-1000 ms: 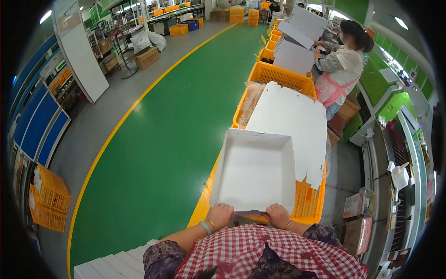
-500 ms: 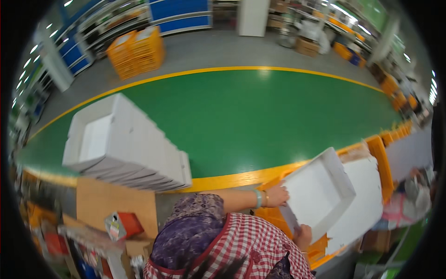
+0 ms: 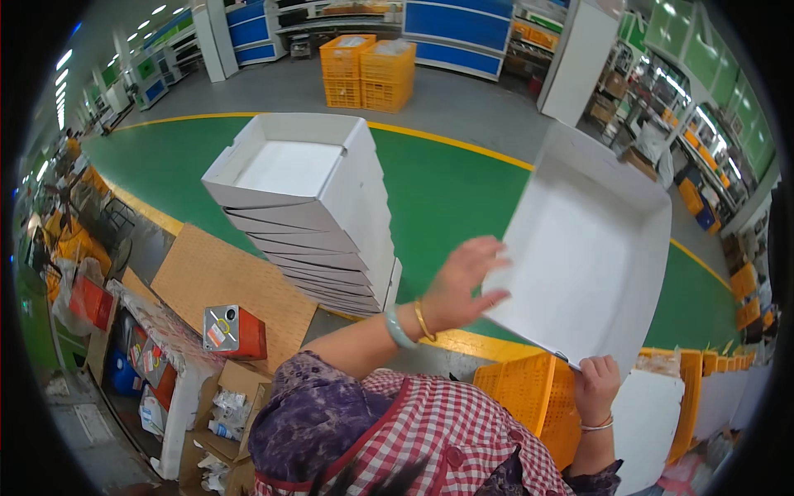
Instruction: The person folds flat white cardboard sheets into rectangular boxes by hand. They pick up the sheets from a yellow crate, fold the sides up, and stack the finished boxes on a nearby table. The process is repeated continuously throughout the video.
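Head view: right hand [image 3: 598, 385] pinching near rim of white box [image 3: 579, 256], raised right of box stack [image 3: 347, 207]; left hand [image 3: 465, 285] spread at its left edge, touch hard to judge

1. I stand in what looks like a factory hall; my landmark is the stack of white boxes [image 3: 364, 207].
2. Behind the stack, a green floor [image 3: 447, 194] is edged by a yellow line [image 3: 455, 141].
3. Farther behind the stack stand yellow crates [image 3: 386, 83] and blue-panelled equipment [image 3: 459, 33].
4. Far left of the stack, ceiling lights [image 3: 64, 59] run in rows near machinery [image 3: 150, 87].
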Demonstrator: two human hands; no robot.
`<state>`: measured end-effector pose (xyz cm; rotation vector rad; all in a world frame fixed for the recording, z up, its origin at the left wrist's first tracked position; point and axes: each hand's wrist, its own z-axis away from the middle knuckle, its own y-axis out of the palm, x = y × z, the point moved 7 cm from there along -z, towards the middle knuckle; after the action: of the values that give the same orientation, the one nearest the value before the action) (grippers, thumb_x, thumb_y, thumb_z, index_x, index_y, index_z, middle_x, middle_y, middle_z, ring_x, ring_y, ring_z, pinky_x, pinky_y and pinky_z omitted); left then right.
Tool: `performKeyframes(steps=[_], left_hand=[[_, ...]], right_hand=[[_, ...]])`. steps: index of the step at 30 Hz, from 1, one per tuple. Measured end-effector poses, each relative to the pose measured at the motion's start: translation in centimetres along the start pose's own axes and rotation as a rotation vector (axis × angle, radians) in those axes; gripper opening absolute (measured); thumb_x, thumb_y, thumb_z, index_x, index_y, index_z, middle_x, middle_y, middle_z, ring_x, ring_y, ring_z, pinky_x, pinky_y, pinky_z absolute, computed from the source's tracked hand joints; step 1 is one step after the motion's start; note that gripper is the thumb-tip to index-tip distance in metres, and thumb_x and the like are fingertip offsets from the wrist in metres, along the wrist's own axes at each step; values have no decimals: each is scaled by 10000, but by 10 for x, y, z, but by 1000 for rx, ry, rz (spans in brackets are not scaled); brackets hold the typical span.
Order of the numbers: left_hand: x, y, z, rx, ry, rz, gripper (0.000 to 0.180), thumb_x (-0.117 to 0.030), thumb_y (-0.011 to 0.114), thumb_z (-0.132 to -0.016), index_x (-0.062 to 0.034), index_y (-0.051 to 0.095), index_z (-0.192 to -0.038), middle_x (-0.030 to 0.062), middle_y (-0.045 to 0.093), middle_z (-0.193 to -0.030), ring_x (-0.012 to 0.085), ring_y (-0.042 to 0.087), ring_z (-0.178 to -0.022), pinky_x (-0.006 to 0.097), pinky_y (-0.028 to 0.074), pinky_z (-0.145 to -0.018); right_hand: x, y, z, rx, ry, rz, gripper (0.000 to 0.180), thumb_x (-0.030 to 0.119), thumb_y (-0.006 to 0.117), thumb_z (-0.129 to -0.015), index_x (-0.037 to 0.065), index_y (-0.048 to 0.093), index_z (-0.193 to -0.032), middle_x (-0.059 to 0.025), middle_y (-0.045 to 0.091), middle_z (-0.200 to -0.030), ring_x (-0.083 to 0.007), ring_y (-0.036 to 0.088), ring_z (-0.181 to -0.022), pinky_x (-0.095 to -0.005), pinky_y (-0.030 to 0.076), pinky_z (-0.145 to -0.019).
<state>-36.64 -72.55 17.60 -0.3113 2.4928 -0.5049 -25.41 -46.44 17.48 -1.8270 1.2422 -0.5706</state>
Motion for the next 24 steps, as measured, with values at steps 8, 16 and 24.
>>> performKeyframes(steps=[8,16,24], left_hand=[[84,-235,-16,-367,-508,339,507,-266,611,-871,15,423,-1249,99,528,-1161,162,502,-1077,277,421,-898],[161,-449,10,-601,-613,282,411,-97,580,-815,-20,460,-1201,65,567,-1065,162,572,-927,280,485,-801],[250,-608,67,-796,-770,131,407,-108,589,-790,-38,488,-1178,74,560,-1086,183,566,-940,318,490,-768]], right_hand=[[103,3,-174,-170,-512,68,115,80,577,-643,87,540,-752,-17,521,-748,-202,518,-716,-335,405,-655],[210,44,-352,-456,-697,17,107,105,571,-682,114,530,-780,0,543,-800,-182,535,-812,-329,416,-802],[256,110,-444,-506,-741,-243,225,99,692,-650,130,537,-810,14,567,-844,-171,549,-889,-388,390,-980]])
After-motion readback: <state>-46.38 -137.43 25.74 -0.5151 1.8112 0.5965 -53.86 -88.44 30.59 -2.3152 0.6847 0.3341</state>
